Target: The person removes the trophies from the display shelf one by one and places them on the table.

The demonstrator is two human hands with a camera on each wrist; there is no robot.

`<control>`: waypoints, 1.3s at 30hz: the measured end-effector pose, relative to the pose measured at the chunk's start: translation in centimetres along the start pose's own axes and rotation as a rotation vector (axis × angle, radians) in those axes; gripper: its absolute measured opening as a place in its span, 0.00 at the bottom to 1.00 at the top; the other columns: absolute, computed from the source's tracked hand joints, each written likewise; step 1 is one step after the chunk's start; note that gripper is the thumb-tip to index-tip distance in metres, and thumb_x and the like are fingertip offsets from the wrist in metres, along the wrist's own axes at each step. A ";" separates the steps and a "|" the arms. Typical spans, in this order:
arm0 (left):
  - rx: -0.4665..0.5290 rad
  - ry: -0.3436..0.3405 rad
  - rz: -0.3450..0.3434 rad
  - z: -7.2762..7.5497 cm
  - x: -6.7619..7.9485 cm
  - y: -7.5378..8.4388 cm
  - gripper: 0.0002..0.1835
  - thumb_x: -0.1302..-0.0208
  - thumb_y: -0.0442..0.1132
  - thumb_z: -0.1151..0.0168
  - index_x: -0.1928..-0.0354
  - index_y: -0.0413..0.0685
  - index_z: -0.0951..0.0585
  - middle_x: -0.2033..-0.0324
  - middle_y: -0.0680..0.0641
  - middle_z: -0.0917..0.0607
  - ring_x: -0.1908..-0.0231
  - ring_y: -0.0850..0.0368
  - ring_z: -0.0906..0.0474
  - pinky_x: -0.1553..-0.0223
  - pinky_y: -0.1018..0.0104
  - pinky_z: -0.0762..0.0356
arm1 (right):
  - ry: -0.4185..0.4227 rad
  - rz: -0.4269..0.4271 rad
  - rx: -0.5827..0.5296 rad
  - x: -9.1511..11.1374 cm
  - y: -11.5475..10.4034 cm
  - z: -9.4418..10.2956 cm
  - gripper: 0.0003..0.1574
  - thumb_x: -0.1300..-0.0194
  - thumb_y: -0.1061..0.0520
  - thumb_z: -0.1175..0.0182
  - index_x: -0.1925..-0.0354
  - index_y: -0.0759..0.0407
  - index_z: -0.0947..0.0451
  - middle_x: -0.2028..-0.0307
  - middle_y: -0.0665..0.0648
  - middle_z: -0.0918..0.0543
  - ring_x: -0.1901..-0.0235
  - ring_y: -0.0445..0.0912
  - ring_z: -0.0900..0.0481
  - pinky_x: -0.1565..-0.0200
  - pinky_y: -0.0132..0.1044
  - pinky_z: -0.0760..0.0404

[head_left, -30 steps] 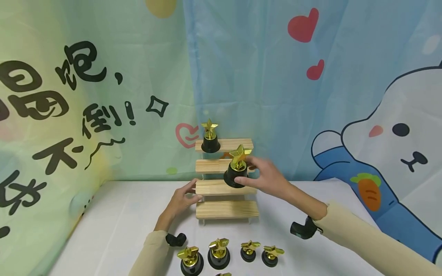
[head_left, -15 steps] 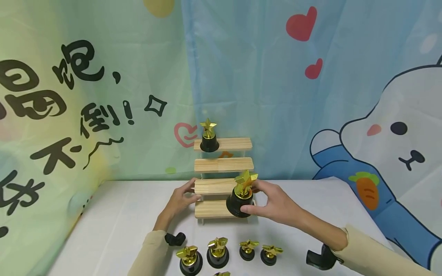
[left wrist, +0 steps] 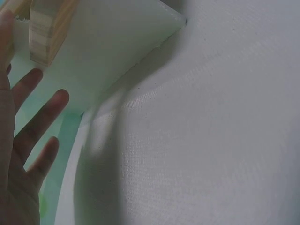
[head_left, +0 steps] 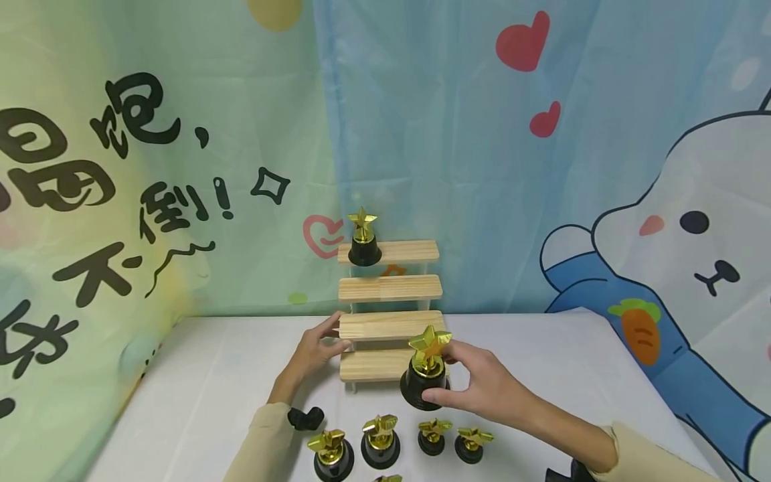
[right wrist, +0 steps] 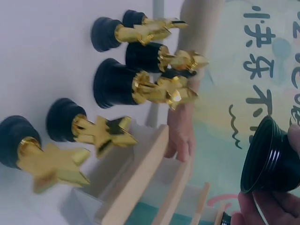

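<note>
My right hand [head_left: 482,385] grips a gold star trophy [head_left: 426,368] with a black base, thumb at the base's front. The trophy is upright, in front of the right end of a four-tier wooden display stand [head_left: 376,326]. Its hollow black base [right wrist: 267,161] shows at the right of the right wrist view, with fingertips against it. My left hand [head_left: 313,351] rests at the stand's left side, thumb and fingertips right at the third tier's end. In the left wrist view its fingers [left wrist: 42,115] are spread and extended beside the stand's white side panel [left wrist: 98,51].
Another star trophy [head_left: 364,246] stands at the left of the top tier. Several more trophies, such as the larger one [head_left: 381,443] and the smaller one [head_left: 431,438], stand on the white table [head_left: 229,402] in front. A printed curtain [head_left: 482,167] hangs behind.
My right hand has carried the trophy down and forward from beside the upper tiers to in front of the lowest tier. My left hand has stayed at the stand's side.
</note>
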State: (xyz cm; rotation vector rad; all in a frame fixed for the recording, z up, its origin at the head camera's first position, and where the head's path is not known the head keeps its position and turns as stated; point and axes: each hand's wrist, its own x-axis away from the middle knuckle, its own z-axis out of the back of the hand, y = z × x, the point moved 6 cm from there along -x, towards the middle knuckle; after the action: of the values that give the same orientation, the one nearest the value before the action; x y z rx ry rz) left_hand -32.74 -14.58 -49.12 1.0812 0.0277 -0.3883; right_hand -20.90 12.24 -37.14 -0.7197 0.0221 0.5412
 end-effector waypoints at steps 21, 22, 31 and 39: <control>-0.009 -0.003 0.000 0.0 -0.2 0.6 0.37 0.40 0.35 0.33 0.31 0.34 0.36 0.45 0.31 0.20 0.49 0.35 0.19 0.45 0.40 0.25 | 0.114 0.195 0.034 5.0 1.3 -4.8 0.27 0.44 0.41 0.30 0.50 0.44 0.26 0.55 0.42 0.19 0.56 0.36 0.20 0.60 0.34 0.18; -0.013 -0.001 0.002 -0.1 -0.2 0.2 0.37 0.40 0.35 0.33 0.31 0.34 0.36 0.45 0.31 0.20 0.49 0.35 0.19 0.46 0.41 0.24 | 0.101 0.186 0.027 5.1 1.4 -5.1 0.26 0.44 0.41 0.30 0.50 0.45 0.26 0.56 0.43 0.19 0.56 0.36 0.20 0.60 0.34 0.18; -0.015 0.023 -0.005 -0.6 -0.9 -3.3 0.37 0.40 0.37 0.32 0.29 0.41 0.36 0.44 0.35 0.19 0.49 0.39 0.19 0.47 0.44 0.22 | -0.128 -0.037 -0.080 6.4 3.0 -6.9 0.31 0.39 0.36 0.36 0.45 0.50 0.27 0.51 0.48 0.21 0.52 0.41 0.19 0.56 0.39 0.17; -0.011 0.027 0.010 -0.6 -0.8 -3.7 0.39 0.41 0.43 0.31 0.29 0.45 0.35 0.45 0.39 0.18 0.50 0.44 0.18 0.47 0.47 0.22 | -0.084 0.017 -0.082 7.3 3.7 -8.1 0.28 0.40 0.39 0.34 0.46 0.50 0.25 0.54 0.47 0.18 0.55 0.37 0.18 0.58 0.38 0.17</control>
State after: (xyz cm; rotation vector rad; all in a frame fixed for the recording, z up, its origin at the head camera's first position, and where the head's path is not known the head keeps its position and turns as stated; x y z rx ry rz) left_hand -34.59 -15.36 -52.36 1.0749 0.0482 -0.3642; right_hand -15.03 12.83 -47.10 -0.7768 -0.0725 0.5910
